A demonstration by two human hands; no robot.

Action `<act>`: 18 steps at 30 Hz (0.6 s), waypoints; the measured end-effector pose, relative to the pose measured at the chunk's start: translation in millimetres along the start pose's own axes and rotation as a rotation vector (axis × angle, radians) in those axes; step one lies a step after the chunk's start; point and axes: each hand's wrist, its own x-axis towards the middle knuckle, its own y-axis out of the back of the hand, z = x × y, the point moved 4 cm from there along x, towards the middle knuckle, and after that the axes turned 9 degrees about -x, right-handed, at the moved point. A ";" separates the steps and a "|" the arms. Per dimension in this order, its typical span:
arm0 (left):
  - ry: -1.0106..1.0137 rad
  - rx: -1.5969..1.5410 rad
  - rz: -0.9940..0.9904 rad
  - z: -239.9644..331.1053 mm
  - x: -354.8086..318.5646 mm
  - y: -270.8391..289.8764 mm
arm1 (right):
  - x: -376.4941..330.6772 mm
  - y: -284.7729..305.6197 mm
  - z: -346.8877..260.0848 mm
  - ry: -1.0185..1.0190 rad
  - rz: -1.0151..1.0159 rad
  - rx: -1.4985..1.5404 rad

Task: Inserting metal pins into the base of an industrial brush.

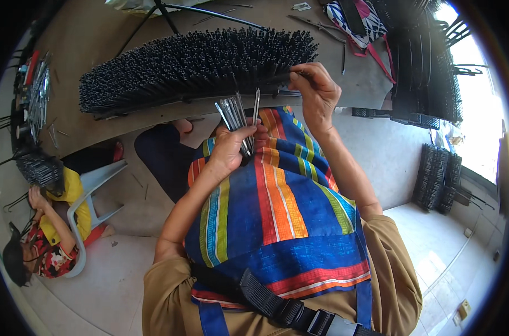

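My left hand (232, 148) is closed round a bundle of thin metal rods (230, 113) above my lap, their silvery ends pointing up and away from me. One rod (256, 103) stands a little apart from the others, near the fingertips. To the right, my right hand (317, 89) is raised with thumb and fingers pinched at the near right end of a long, dense rack of dark upright rods (198, 64). Something thin and dark seems to run from that pinch toward the rack, too small to make out.
The rack stands on a brown table (111, 126). Pliers (317, 25) and a patterned cloth (358, 22) lie at the far right. Black mesh pieces (428, 73) hang at right; more (433, 173) stand below. At left, another person (53, 229) sits on a grey chair (81, 224).
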 end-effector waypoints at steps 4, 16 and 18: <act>0.002 0.011 0.049 1.4 11.0 -3.1 | 5.8 -6.8 6.0 0.087 -0.071 -0.162; 0.023 -0.026 0.124 -3.0 17.2 1.4 | 8.3 -19.2 -1.4 0.264 -0.122 -0.459; 0.021 -0.008 0.132 -2.2 15.3 2.5 | 10.8 -23.1 -6.0 0.253 -0.110 -0.552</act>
